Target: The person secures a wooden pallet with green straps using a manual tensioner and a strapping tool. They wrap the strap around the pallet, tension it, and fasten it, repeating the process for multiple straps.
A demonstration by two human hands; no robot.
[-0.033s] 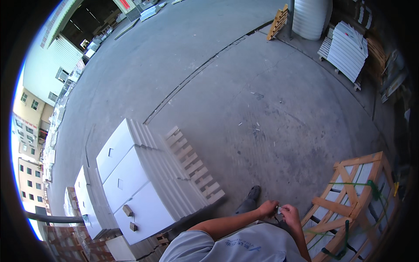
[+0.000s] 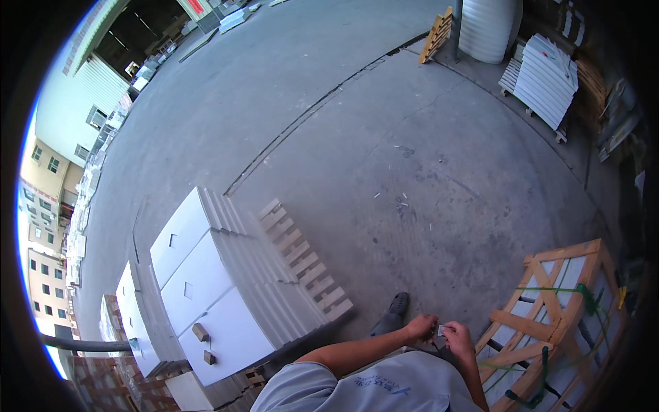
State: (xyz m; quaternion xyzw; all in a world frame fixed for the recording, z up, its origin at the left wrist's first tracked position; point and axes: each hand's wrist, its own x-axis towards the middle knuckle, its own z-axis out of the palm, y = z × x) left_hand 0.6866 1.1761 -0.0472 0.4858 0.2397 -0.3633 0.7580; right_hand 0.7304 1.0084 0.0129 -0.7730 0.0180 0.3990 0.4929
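Close in front of my body, my left hand (image 2: 422,327) and my right hand (image 2: 456,336) are held together at waist height. A small whitish piece (image 2: 441,331) is pinched in the fingers of my right hand; it is too small for its kind to be told. My left hand is closed right beside that piece, and what its fingers hold, if anything, is hidden. Something thin and dark hangs just below the hands. My shoe (image 2: 399,303) shows on the concrete floor beyond them.
To the left, stacked white slabs (image 2: 195,285) carry two small blocks (image 2: 200,332). A slatted wooden pallet (image 2: 312,271) sticks out beside them. On the right stands a wooden crate (image 2: 525,326) with green straps. A large white roll (image 2: 489,31) and stacked white panels (image 2: 544,79) stand far right.
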